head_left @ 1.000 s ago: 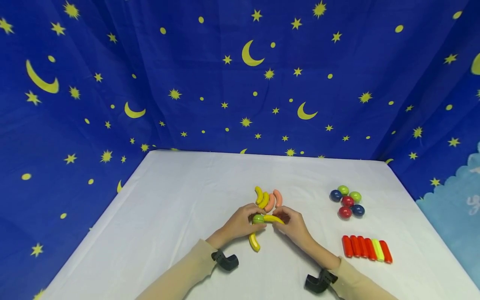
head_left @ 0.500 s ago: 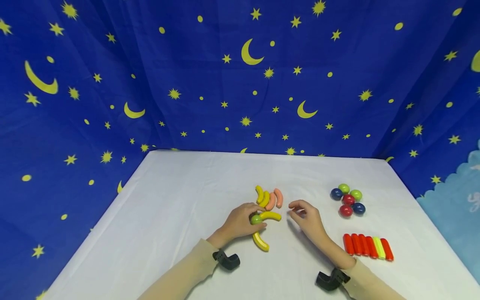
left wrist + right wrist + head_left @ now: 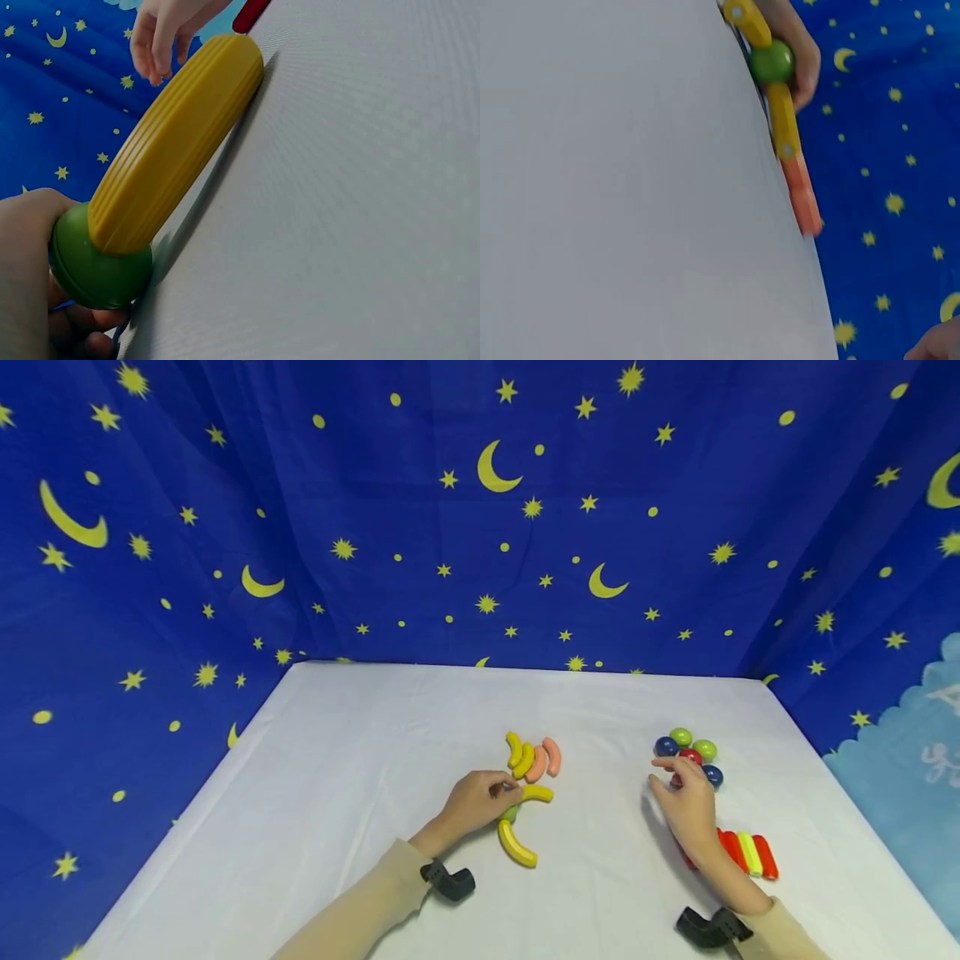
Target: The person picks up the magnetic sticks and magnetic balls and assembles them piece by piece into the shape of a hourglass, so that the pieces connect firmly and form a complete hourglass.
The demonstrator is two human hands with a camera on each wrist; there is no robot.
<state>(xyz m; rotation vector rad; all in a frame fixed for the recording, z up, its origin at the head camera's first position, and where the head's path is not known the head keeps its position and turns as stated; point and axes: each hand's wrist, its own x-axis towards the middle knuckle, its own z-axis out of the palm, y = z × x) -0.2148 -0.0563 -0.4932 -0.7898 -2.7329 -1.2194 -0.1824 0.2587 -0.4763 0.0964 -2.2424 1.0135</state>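
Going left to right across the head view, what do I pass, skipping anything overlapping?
Left hand, rightmost pink piece, right hand, yellow-green stick, rightmost red stick.

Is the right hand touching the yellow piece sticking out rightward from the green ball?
Apart: the head view shows bare white tabletop between right hand and yellow piece.

Blue star-patterned curtain behind white table, light-blue panel at right

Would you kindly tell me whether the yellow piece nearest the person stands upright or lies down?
It lies down: the head view shows the yellow piece stretched along the table.
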